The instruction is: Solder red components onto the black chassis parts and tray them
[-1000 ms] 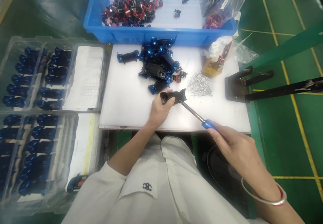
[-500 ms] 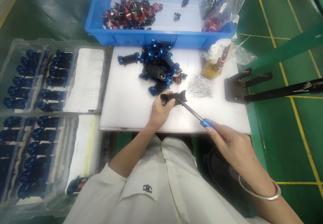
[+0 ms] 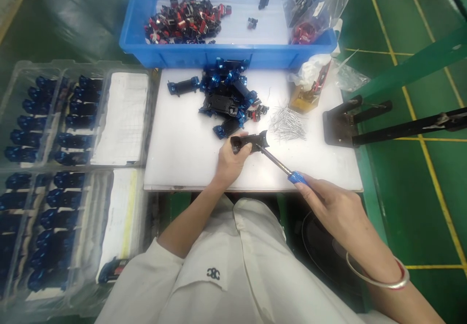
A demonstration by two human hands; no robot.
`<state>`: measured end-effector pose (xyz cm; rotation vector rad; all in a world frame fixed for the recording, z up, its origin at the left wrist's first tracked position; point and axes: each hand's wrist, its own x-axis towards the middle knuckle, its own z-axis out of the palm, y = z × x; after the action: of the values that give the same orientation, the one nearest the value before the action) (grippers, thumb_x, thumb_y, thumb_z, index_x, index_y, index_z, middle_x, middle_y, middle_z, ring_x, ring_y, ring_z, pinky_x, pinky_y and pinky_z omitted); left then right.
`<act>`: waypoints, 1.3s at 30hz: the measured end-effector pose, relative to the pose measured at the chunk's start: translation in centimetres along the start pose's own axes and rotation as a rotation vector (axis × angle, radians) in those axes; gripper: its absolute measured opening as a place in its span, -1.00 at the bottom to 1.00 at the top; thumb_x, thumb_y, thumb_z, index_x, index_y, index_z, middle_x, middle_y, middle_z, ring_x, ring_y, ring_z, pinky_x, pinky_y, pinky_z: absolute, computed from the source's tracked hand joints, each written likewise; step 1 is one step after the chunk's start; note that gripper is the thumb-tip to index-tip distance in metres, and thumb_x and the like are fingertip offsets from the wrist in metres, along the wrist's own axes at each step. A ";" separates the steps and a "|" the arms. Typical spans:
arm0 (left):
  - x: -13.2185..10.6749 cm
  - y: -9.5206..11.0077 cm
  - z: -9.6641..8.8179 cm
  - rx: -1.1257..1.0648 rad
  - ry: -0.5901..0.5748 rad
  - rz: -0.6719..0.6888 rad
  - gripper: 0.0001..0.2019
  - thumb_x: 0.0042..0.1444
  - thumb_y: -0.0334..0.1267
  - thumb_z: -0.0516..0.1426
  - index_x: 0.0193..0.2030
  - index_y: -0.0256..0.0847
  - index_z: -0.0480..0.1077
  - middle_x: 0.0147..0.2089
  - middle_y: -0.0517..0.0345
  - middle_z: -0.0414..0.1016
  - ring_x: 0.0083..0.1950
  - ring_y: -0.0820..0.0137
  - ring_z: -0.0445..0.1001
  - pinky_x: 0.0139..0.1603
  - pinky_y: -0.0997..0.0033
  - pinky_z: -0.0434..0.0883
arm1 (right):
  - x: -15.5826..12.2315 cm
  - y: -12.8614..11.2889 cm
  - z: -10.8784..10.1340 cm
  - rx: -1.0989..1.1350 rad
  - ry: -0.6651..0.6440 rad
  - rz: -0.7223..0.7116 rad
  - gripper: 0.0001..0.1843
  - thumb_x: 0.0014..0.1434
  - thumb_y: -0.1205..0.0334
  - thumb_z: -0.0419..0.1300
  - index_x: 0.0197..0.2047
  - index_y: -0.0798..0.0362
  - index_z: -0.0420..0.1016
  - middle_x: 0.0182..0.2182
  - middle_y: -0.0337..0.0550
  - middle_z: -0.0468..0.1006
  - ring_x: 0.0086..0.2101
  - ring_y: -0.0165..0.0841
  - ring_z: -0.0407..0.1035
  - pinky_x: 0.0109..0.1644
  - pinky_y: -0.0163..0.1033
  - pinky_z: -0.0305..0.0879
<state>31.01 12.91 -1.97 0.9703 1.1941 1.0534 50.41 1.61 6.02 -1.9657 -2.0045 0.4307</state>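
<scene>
My left hand (image 3: pixel 230 157) is shut on a black plastic housing (image 3: pixel 251 141), which it holds just above the white work board (image 3: pixel 182 144). My right hand (image 3: pixel 330 206) grips a blue-handled screwdriver (image 3: pixel 279 162), and the steel shaft's tip meets the housing's flared end; the tip itself is hidden. Behind the housing lies a heap of blue-and-black moulded parts (image 3: pixel 226 95). To its right lies a loose pile of thin steel pins (image 3: pixel 288 124), close to neither hand.
A blue plastic crate (image 3: pixel 226 56) of small red-and-black parts stands behind the board. Clear trays (image 3: pixel 36 119) of blue parts lie to the left. A black metal fixture (image 3: pixel 339 127) and a yellow packet (image 3: pixel 310 90) are to the right.
The whole scene has shifted slightly in view. The screwdriver has moved a little to the left, its tip further into the housing. Both hands keep their hold.
</scene>
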 end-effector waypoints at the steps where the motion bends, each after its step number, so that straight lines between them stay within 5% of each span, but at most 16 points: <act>1: 0.0 0.0 0.0 0.007 0.000 -0.001 -0.68 0.08 -0.27 0.23 0.00 -0.27 0.48 0.03 -0.04 0.55 0.00 0.25 0.56 -0.06 0.29 0.62 | 0.0 0.0 -0.1 -0.001 -0.003 0.001 -0.42 0.42 -0.16 -0.11 -0.02 0.03 0.61 -0.46 -0.15 0.60 -0.55 -0.32 0.43 -0.44 -0.25 0.31; 10: -0.1 0.2 0.0 0.016 -0.004 -0.001 -0.69 0.07 -0.26 0.24 -0.03 -0.27 0.48 0.03 -0.04 0.55 -0.01 0.21 0.57 -0.05 0.20 0.62 | 0.0 -0.2 -0.8 0.054 -0.020 0.025 -0.44 0.39 -0.19 -0.07 -0.09 -0.01 0.63 -0.51 -0.18 0.57 -0.60 -0.32 0.37 -0.49 -0.23 0.28; 15: 0.0 0.2 -0.1 -0.014 -0.019 0.003 -0.68 0.06 -0.20 0.26 -0.05 -0.26 0.47 0.06 -0.06 0.53 -0.01 0.18 0.57 -0.08 0.17 0.63 | 0.0 0.1 -2.3 0.182 0.068 0.176 -0.53 0.28 -0.19 0.10 -0.13 -0.03 0.66 -0.49 -0.16 0.59 -0.54 -0.28 0.41 -0.44 -0.21 0.34; 20: 0.1 -0.1 -0.3 -0.035 -0.042 0.006 -0.64 0.04 -0.17 0.26 -0.04 -0.26 0.46 0.00 -0.06 0.54 -0.04 0.20 0.57 -0.12 0.21 0.62 | 1.2 0.5 -1.8 0.528 0.097 0.419 -0.57 0.20 -0.17 0.22 -0.09 0.00 0.60 -0.58 -0.24 0.46 -0.62 -0.40 0.26 -0.59 -0.29 0.21; 25: -0.7 0.9 -0.8 0.071 -0.061 0.057 -0.66 0.07 -0.21 0.23 0.00 -0.24 0.48 -0.02 -0.01 0.57 -0.05 0.25 0.56 -0.11 0.31 0.59 | 4.2 0.4 0.9 0.940 0.038 0.475 -0.47 0.04 -0.24 0.34 -0.16 0.04 0.48 -0.61 -0.37 0.31 -0.71 -0.51 0.08 -0.72 -0.38 -0.06; 29: -1.9 1.9 -0.7 0.336 -0.098 0.253 -0.67 0.08 -0.30 0.22 0.02 -0.19 0.47 -0.14 0.08 0.62 -0.14 0.32 0.59 -0.10 0.38 0.57 | 6.3 -0.5 2.4 1.122 -0.034 0.437 -0.45 0.01 -0.30 0.33 -0.31 0.05 0.39 -0.58 -0.37 0.33 -0.75 -0.59 0.00 -0.76 -0.41 -0.18; 35: -2.8 1.3 -0.8 0.697 -0.217 0.921 -0.61 0.18 -0.42 0.13 0.16 -0.17 0.34 -0.11 0.09 0.62 -0.13 0.39 0.62 -0.04 0.42 0.56 | 7.7 -1.3 3.1 1.256 -0.113 0.403 -0.40 -0.08 -0.33 0.36 -0.42 0.07 0.36 -0.66 -0.31 0.38 -0.77 -0.58 0.04 -0.77 -0.43 -0.22; 39: -2.5 1.1 -1.2 0.801 -0.321 1.135 -0.53 0.25 -0.43 0.09 0.29 -0.19 0.20 -0.04 -0.01 0.59 -0.04 0.36 0.60 0.02 0.40 0.55 | 7.4 -1.0 3.2 1.250 -0.130 0.416 -0.50 -0.10 -0.17 0.41 -0.44 0.06 0.34 -0.72 -0.33 0.38 -0.79 -0.61 -0.06 -0.76 -0.44 -0.24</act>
<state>29.53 10.75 -0.50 2.5174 0.7240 1.1661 48.08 8.93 3.56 -1.4332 -0.8434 1.4709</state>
